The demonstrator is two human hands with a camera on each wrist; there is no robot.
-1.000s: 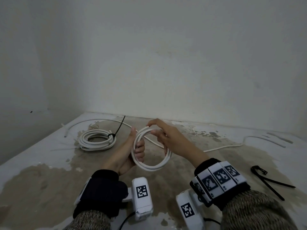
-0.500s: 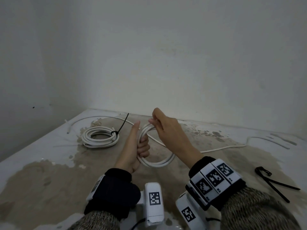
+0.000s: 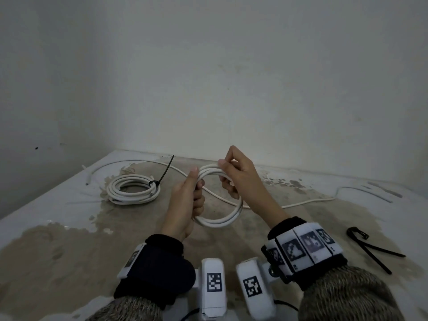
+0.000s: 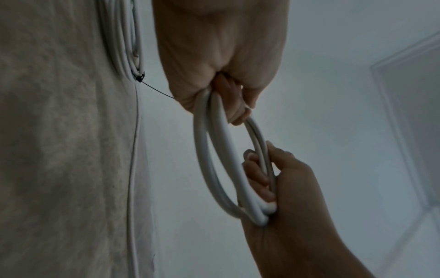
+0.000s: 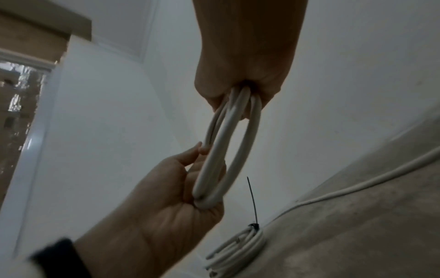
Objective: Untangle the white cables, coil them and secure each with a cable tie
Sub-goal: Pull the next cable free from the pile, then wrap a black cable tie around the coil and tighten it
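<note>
A small coil of white cable [image 3: 220,222] hangs in the air between my hands, above the stained table [image 3: 69,251]. My left hand [image 3: 195,181] grips its left side, thumb pointing up. My right hand [image 3: 228,172] pinches the strands at the top right. The wrist views show the same coil [image 4: 209,159] [image 5: 228,150] with fingers curled round both ends. Its loose tail [image 3: 308,201] trails off to the right across the table. A finished coil [image 3: 132,191] lies at the back left, bound with a black cable tie [image 3: 154,183].
Spare black cable ties [image 3: 370,249] lie on the table at the right. Another loose white cable [image 3: 111,164] curves along the back left edge. White walls close off the table at the back and on the left.
My right hand has carried the cable up onto the top of the coil and now pinches it there. Both hands and the coil have risen a little.
</note>
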